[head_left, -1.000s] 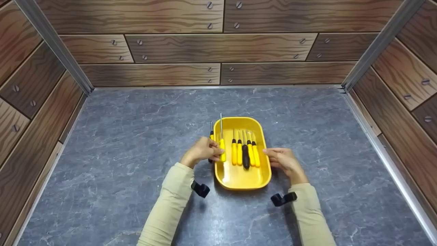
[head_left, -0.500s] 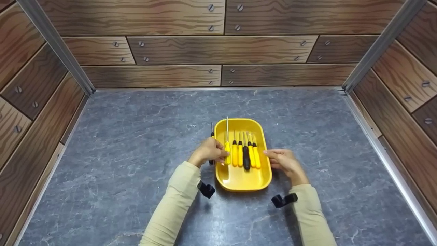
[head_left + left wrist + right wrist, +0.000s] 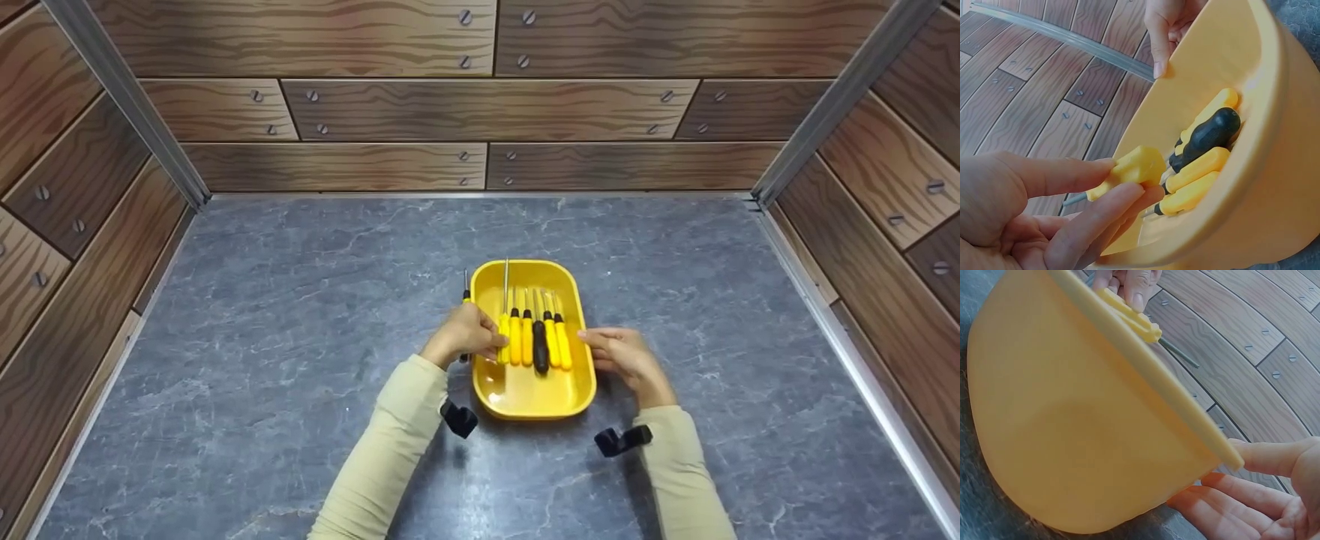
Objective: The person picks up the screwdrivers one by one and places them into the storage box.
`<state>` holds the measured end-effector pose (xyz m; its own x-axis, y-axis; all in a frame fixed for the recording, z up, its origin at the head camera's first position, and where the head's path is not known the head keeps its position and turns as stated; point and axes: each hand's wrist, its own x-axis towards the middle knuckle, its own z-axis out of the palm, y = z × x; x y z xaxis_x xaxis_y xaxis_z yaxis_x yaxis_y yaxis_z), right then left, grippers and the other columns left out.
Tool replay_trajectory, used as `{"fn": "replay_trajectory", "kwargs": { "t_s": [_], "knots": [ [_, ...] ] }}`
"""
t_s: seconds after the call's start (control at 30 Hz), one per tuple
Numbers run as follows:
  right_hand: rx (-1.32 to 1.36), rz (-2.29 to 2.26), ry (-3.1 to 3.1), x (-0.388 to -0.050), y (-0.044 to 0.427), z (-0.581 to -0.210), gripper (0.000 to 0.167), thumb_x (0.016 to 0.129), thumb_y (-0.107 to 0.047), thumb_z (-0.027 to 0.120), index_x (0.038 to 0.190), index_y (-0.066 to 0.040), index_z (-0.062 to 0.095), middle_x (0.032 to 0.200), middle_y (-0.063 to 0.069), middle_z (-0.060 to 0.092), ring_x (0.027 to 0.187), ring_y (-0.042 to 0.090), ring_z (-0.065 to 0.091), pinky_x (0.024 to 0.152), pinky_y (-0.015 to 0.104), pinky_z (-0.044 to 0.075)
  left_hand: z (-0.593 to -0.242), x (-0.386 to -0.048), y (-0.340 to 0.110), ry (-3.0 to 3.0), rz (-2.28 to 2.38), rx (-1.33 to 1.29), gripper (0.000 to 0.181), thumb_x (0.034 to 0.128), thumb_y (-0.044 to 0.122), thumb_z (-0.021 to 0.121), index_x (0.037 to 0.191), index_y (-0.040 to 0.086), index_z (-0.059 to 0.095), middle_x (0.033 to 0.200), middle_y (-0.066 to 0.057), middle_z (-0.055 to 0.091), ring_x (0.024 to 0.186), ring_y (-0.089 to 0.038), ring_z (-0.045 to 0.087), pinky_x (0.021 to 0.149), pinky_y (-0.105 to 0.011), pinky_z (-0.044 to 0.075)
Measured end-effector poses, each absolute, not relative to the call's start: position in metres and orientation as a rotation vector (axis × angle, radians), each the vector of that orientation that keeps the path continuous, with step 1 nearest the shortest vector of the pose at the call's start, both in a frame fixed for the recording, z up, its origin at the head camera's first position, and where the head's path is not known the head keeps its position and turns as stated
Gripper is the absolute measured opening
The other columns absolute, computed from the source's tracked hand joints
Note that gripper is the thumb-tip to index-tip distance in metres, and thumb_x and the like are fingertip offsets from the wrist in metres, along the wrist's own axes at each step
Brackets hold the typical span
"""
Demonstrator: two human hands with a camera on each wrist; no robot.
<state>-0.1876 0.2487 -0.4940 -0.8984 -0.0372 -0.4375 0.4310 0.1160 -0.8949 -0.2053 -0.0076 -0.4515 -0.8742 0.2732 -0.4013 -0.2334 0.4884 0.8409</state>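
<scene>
My left hand (image 3: 465, 330) pinches the yellow handle of a screwdriver (image 3: 1139, 166) between thumb and fingers. It holds this screwdriver over the left part of a yellow plastic bin (image 3: 525, 396), shaft pointing away. Inside the bin, to the right of it, several screwdrivers lie side by side, yellow-handled ones around one black-handled screwdriver (image 3: 541, 349). My right hand (image 3: 626, 356) grips the bin's right rim, thumb at the edge and fingers against the outer wall, as the right wrist view shows. The left hand partly hides the bin's left rim.
Another screwdriver (image 3: 466, 294) with a yellow and black handle is just outside the bin's left wall, mostly hidden by the left hand. The grey marbled tabletop (image 3: 300, 300) is bounded by wood-patterned panels (image 3: 487, 109) at the back and both sides.
My left hand has carried the screwdriver rightward, from the bin's left rim to close beside the row of screwdrivers. My right hand keeps its place on the rim.
</scene>
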Motion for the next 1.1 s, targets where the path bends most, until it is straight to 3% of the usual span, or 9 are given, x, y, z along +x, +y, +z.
{"fn": "replay_trajectory", "kwargs": {
  "t_s": [0.47, 0.87, 1.1],
  "knots": [
    [0.409, -1.829, 2.060, -0.1880, 0.2466, -0.4913, 0.055, 0.092, -0.020, 0.065, 0.131, 0.013, 0.048, 0.098, 0.004, 0.075, 0.082, 0.007, 0.069, 0.081, 0.027, 0.063, -0.4506, -0.2047, -0.0062, 2.287, 1.341, 0.020, 0.011, 0.0829, 0.003, 0.072, 0.084, -0.008, 0.071, 0.086, -0.026, 0.072, 0.046, -0.006, 0.058, 0.077, -0.041, 0.063],
    [0.390, -1.846, 2.050, -0.1894, 0.2463, -0.4937, 0.055, 0.092, -0.018, 0.064, 0.132, 0.015, 0.046, 0.087, -0.003, 0.072, 0.078, 0.006, 0.069, 0.077, 0.024, 0.063, -0.4501, -0.2038, -0.0040, 2.343, 1.285, 0.029, 0.012, 0.0818, 0.002, 0.072, 0.084, -0.009, 0.072, 0.085, -0.027, 0.072, 0.043, -0.005, 0.057, 0.071, -0.036, 0.064],
    [0.393, -1.844, 2.044, -0.1881, 0.2487, -0.4937, 0.053, 0.093, -0.018, 0.063, 0.132, 0.015, 0.047, 0.089, -0.002, 0.073, 0.080, 0.006, 0.070, 0.079, 0.026, 0.063, -0.4498, -0.2051, -0.0005, 2.425, 1.182, 0.040, 0.013, 0.0807, 0.006, 0.074, 0.079, -0.007, 0.073, 0.081, -0.022, 0.074, 0.057, -0.019, 0.072, 0.070, -0.036, 0.064]
  ]
}}
